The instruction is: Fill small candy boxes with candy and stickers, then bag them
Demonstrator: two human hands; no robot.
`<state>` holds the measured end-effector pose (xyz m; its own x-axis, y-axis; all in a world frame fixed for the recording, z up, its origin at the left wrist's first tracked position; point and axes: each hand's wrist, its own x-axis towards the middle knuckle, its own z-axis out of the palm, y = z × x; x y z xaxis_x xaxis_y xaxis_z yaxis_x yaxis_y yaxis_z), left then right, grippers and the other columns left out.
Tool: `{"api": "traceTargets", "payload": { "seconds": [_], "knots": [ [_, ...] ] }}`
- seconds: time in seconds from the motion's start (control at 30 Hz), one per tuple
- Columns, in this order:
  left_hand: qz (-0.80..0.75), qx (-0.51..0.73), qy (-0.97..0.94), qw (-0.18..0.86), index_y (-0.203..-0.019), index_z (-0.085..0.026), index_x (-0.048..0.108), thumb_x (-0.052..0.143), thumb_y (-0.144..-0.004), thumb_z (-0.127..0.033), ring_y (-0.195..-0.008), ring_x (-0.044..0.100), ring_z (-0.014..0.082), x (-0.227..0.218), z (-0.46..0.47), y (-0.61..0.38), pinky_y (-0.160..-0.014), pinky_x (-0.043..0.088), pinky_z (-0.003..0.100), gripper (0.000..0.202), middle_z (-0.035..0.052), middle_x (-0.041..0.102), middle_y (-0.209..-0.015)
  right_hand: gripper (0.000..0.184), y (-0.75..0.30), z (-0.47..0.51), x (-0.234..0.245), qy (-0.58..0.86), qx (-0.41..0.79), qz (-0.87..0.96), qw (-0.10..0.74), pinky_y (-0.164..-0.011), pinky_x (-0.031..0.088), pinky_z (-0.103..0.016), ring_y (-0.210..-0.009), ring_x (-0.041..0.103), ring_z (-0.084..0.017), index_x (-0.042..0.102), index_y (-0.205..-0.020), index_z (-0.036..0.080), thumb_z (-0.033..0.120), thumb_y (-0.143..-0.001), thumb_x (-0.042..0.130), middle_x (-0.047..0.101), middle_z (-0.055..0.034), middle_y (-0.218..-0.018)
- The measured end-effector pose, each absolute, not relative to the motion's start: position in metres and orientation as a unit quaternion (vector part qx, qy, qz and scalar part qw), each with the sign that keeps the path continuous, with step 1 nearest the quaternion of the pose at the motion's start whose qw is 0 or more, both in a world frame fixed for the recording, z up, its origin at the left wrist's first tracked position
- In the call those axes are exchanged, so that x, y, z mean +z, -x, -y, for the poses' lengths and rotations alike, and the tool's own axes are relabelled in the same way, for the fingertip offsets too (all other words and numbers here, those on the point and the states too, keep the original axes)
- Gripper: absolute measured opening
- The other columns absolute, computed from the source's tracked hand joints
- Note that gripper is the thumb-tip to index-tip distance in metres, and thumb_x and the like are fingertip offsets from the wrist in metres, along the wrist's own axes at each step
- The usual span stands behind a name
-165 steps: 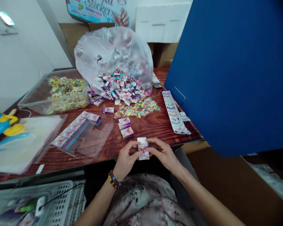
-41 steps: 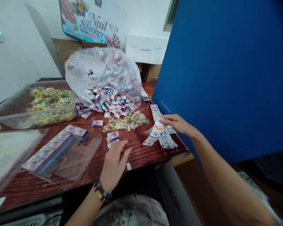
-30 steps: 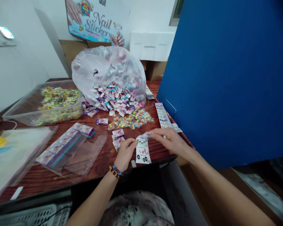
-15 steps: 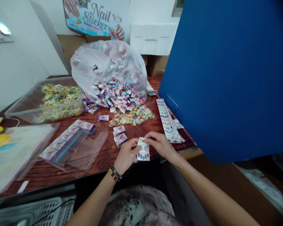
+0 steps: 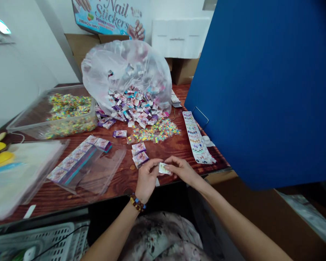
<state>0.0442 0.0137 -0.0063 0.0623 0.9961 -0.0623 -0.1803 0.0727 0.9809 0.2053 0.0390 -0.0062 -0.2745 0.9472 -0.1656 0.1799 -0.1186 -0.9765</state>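
My left hand and my right hand meet above the near edge of the wooden table, pinching a small folded nail sticker sheet between their fingertips. Just beyond my left hand lie small printed boxes, in a loose stack. Farther right, a long strip of nail sticker sheets lies flat, apart from both hands. Behind them, a heap of small boxes spills from a clear plastic bag, beside scattered colourful pieces.
A clear tub of colourful pieces stands at the left. A clear bag holding a row of boxes lies near it. A blue board rises at the right, and a white plastic crate sits below the table edge.
The long sticker piece between my hands is now folded into a small square. My hands have drawn closer together over it, and the view has tilted slightly.
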Motion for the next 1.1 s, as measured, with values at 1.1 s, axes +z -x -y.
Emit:
{"api": "traceTargets", "payload": {
  "seconds": [1.1],
  "knots": [
    [-0.483, 0.491, -0.326, 0.647, -0.095, -0.012, 0.064, 0.075, -0.064, -0.042, -0.066, 0.070, 0.0174, -0.007, -0.011, -0.049, -0.057, 0.059, 0.027, 0.044, 0.0057, 0.072, -0.082, 0.023, -0.230, -0.086, 0.024, 0.498, 0.531, 0.594, 0.343, -0.046, 0.034, -0.021, -0.043, 0.047, -0.009, 0.056, -0.069, 0.019, 0.038, -0.068, 0.068, 0.053, 0.0058, -0.048]
  ]
}}
